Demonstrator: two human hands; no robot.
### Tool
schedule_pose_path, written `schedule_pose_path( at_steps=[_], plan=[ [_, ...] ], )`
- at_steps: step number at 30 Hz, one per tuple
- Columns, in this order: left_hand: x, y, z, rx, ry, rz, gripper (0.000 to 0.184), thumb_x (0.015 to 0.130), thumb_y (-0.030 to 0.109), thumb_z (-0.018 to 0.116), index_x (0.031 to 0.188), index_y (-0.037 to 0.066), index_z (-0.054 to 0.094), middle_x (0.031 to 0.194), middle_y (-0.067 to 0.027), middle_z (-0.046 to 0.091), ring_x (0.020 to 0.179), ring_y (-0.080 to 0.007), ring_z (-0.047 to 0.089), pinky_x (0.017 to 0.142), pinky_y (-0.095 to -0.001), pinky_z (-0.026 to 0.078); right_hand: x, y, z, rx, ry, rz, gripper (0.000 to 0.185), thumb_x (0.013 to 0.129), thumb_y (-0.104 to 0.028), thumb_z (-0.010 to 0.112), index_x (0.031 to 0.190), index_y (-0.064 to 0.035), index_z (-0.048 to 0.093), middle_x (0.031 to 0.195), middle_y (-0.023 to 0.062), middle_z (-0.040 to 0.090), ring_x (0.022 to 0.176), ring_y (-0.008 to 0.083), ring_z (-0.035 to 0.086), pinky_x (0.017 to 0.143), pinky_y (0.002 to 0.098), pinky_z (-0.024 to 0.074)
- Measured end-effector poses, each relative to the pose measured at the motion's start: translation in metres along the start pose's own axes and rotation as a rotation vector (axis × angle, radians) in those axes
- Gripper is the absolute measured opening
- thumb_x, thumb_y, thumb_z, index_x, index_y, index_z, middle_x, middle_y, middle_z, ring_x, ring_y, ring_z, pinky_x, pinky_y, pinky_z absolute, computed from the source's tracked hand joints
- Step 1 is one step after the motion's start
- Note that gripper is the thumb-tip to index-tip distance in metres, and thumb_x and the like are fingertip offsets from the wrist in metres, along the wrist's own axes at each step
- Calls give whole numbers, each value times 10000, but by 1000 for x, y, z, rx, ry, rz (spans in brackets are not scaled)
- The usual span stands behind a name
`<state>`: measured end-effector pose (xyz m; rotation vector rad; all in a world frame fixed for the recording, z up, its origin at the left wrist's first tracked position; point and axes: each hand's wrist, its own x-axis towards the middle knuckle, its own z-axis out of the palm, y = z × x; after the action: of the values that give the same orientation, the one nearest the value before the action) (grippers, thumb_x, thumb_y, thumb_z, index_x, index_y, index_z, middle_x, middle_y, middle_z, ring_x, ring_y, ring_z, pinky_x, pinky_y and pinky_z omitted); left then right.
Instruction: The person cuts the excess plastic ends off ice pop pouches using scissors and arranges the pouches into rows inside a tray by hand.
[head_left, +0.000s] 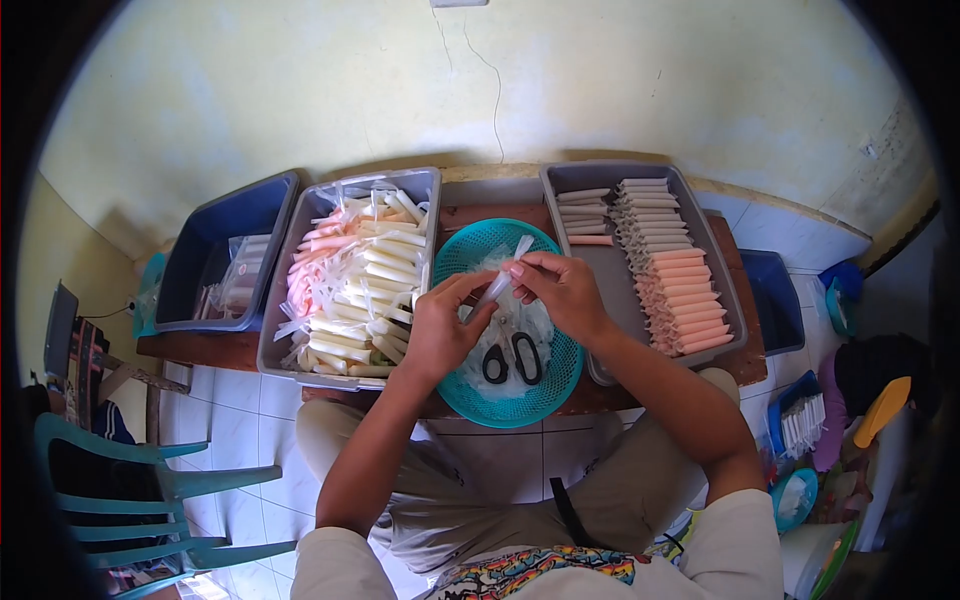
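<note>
Over a round turquoise basket [480, 410], both hands hold one whitish plastic ice pop tube [494, 289]. My left hand [445, 322] is closed round its lower part, thumb and fingers pinching it. At the upper end, the fingers of my right hand [560, 290] pinch the loose plastic. Scissors [511, 360] with black handles lie in the basket on clear plastic scraps [478, 345]. Left of it, a grey tray [272, 335] is heaped with pink and cream tubes [390, 265]. In the right grey tray [615, 275], pink and pale tubes [692, 300] lie in neat rows.
A dark blue bin [180, 262] holding packed plastic bags stands at far left, and another blue bin [770, 300] at right. A green plastic chair [150, 500] is at lower left. Tubs and a small blue basket [797, 415] crowd the floor at right. A wall rises behind the trays.
</note>
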<state>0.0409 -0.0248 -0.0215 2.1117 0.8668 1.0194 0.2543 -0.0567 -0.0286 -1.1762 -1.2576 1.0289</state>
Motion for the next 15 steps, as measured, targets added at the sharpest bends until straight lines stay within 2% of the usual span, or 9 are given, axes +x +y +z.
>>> schedule_pose_path(
  at_steps=[3, 6, 8, 15],
  plan=[
    [-5, -4, 0, -46, 8, -27, 409, 887, -7, 826, 1285, 42, 742, 1126, -141, 784, 975, -239, 789, 861, -349, 626, 0, -1, 1, 30, -25, 47, 281, 1053, -288, 722, 1151, -40, 810, 899, 14, 754, 792, 65, 678, 710, 240, 570],
    [-6, -1, -3, 62, 33, -3, 402, 887, 7, 828, 1279, 44, 749, 1117, -141, 789, 956, -238, 789, 834, -346, 618, -1, -4, 1, 85, -37, 112, 274, 1060, -291, 712, 1155, -56, 815, 905, 0, 738, 808, 61, 664, 703, 236, 561],
    [-6, 1, -3, 51, 72, 41, 360, 870, -5, 826, 1221, 22, 754, 1058, -150, 773, 912, -308, 778, 775, -365, 611, -1, -4, 0, 92, -44, 125, 276, 1065, -299, 705, 1157, -63, 816, 917, -5, 732, 819, 61, 661, 697, 234, 558],
    [-6, -3, 0, 58, 82, 36, 338, 875, -1, 823, 1207, 21, 765, 1087, -160, 780, 903, -321, 775, 768, -371, 612, -1, -2, 0, 65, -42, 113, 282, 1067, -304, 701, 1168, -64, 809, 925, -1, 734, 823, 68, 665, 699, 234, 560]
  ],
)
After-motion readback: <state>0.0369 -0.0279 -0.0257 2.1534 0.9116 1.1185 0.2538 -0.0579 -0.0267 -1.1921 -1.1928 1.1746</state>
